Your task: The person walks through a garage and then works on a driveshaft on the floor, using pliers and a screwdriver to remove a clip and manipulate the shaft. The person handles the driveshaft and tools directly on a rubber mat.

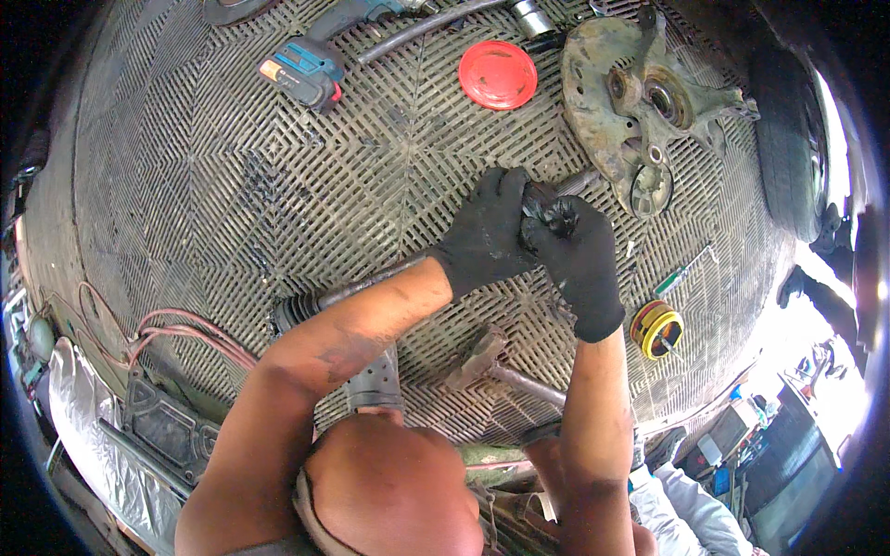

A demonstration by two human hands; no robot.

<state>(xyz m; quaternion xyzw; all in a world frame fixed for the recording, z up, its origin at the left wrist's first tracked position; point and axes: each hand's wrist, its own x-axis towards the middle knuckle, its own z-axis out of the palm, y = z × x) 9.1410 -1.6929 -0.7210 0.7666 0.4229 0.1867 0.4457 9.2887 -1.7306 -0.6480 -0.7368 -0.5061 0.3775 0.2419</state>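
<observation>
Both my hands wear black gloves and meet around the greasy end of a drive axle, right of the view's middle. My left hand is wrapped about the joint from the left. From the right, my right hand closes on the same black-greased joint, its fingertips smeared with grease. A stub shaft sticks out beyond them to the upper right. The axle's bar passes behind my left wrist, toward a ribbed rubber boot at its other end. My hands hide much of the joint.
Ribbed mat flooring lies underneath. Beyond my hands are a cordless power tool, a red round lid and a steering knuckle with its shield. Nearer lie a hammer, a yellow-rimmed tub, a green-handled screwdriver and hoses.
</observation>
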